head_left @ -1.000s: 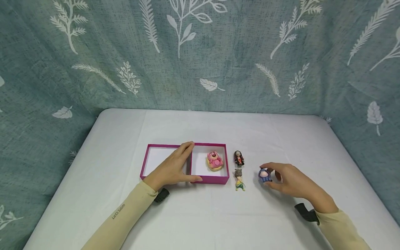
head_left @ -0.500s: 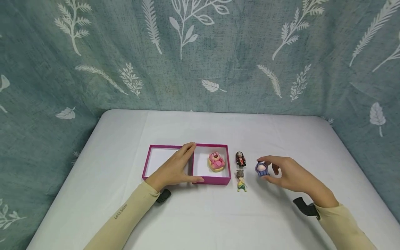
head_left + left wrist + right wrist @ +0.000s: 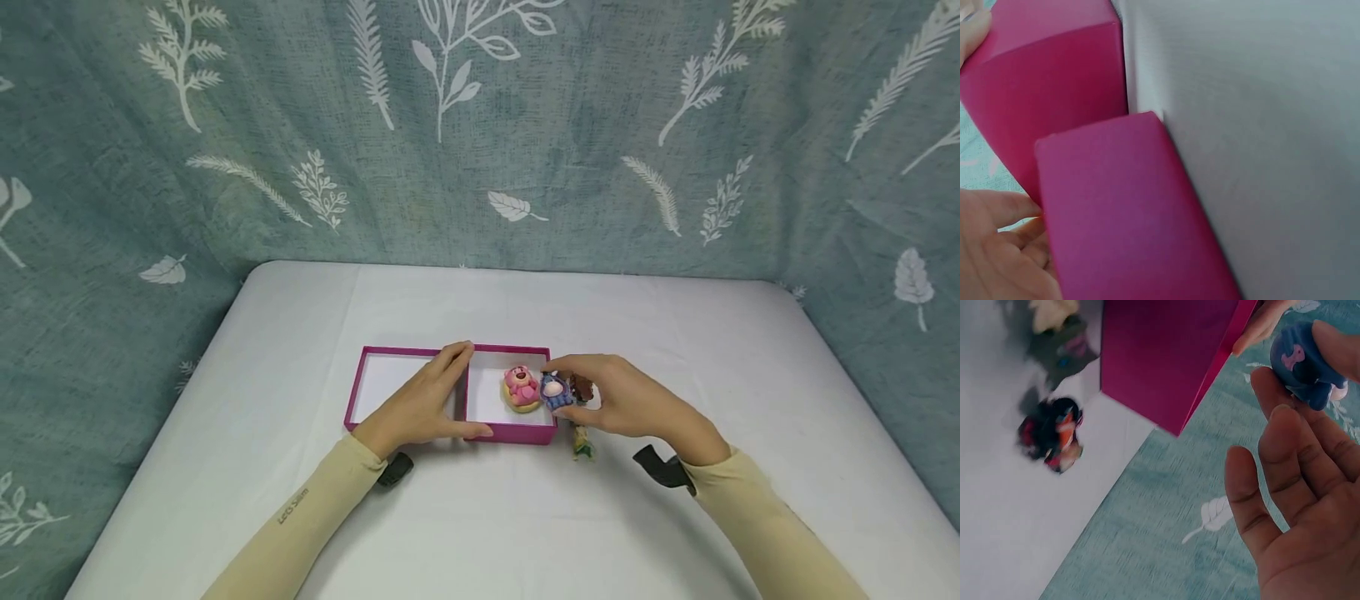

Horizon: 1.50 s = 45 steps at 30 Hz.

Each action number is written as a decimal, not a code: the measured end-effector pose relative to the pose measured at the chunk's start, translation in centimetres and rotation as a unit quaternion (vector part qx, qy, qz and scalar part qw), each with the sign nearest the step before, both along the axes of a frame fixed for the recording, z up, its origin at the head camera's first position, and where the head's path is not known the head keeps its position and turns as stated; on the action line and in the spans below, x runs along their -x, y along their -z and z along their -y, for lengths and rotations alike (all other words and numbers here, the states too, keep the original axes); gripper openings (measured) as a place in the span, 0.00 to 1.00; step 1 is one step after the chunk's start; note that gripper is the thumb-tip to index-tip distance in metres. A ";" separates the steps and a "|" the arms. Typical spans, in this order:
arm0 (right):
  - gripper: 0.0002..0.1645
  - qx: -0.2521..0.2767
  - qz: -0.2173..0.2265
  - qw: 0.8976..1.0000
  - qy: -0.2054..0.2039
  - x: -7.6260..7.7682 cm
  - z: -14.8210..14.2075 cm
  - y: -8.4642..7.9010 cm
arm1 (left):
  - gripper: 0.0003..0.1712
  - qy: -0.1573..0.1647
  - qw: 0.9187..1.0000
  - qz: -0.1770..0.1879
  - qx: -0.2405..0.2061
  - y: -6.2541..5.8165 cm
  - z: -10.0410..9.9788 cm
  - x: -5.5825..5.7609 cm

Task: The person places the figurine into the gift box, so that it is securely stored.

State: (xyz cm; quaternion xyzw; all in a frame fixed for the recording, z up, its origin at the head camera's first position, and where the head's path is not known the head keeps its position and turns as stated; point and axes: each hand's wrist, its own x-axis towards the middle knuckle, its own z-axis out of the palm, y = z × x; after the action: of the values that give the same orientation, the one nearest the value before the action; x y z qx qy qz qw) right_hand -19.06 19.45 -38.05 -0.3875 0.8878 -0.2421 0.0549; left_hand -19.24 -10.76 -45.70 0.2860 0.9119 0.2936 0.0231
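My right hand (image 3: 630, 400) pinches a small blue donkey figurine (image 3: 557, 390) between thumb and fingertips, over the right rim of a magenta box (image 3: 517, 435). In the right wrist view the blue figurine (image 3: 1297, 353) shows a pink bow, and the other fingers are spread away from it. A pink bear figurine (image 3: 521, 386) sits inside the white-lined box. My left hand (image 3: 423, 408) grips the box across its width, thumb at the near wall and fingertips at the far rim. Under that hand, a second magenta tray (image 3: 393, 379) stands against the box's left side.
Right of the box, a dark-haired figurine (image 3: 582, 390) is partly hidden by my right hand. Nearer lies a green-and-yellow figurine (image 3: 582, 443). A white-covered table (image 3: 480, 517) meets a teal leaf-patterned cloth (image 3: 480, 167) behind.
My right hand has carried the blue figurine leftward from the table's right side to the box's right edge, passing over the other figurines. The left hand has stayed on the box.
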 end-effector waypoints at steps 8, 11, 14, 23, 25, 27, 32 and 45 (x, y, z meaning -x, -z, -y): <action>0.32 -0.001 0.010 0.999 -0.038 0.8 2.6 0.8 | 0.69 0.001 1.000 -0.007 -0.001 0.1 0.1 0.1; 0.31 -0.007 0.009 0.999 -0.047 0.9 3.2 1.1 | 0.69 0.004 1.000 -0.012 -0.004 0.1 0.2 0.0; 0.31 -0.015 0.013 0.999 -0.050 0.9 3.5 1.4 | 0.69 0.006 1.000 -0.012 -0.006 0.1 0.2 0.0; 0.29 -0.066 0.005 0.996 -0.067 1.5 4.2 1.4 | 0.69 0.002 1.000 -0.012 0.005 0.1 0.3 -0.1; 0.29 -0.075 0.005 0.994 -0.073 1.8 4.3 1.4 | 0.70 0.001 1.000 -0.011 0.008 0.1 0.3 0.0; 0.29 -0.085 0.007 0.993 -0.077 2.0 4.4 1.4 | 0.70 0.001 1.000 -0.011 0.009 0.1 0.3 0.0; 0.28 -0.099 -0.014 0.990 -0.094 2.5 4.6 1.3 | 0.70 0.003 1.000 -0.005 0.012 0.0 0.3 0.1; 0.26 -0.121 -0.018 0.986 -0.110 3.4 4.5 1.5 | 0.70 0.001 1.000 0.004 0.013 -0.1 0.3 0.3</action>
State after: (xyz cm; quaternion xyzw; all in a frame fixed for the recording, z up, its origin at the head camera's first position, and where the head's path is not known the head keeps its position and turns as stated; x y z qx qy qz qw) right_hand -22.47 14.92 -39.57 -0.4773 0.8636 -0.1185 0.1114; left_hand -19.50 -11.07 -45.59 0.2853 0.9153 0.2826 0.0309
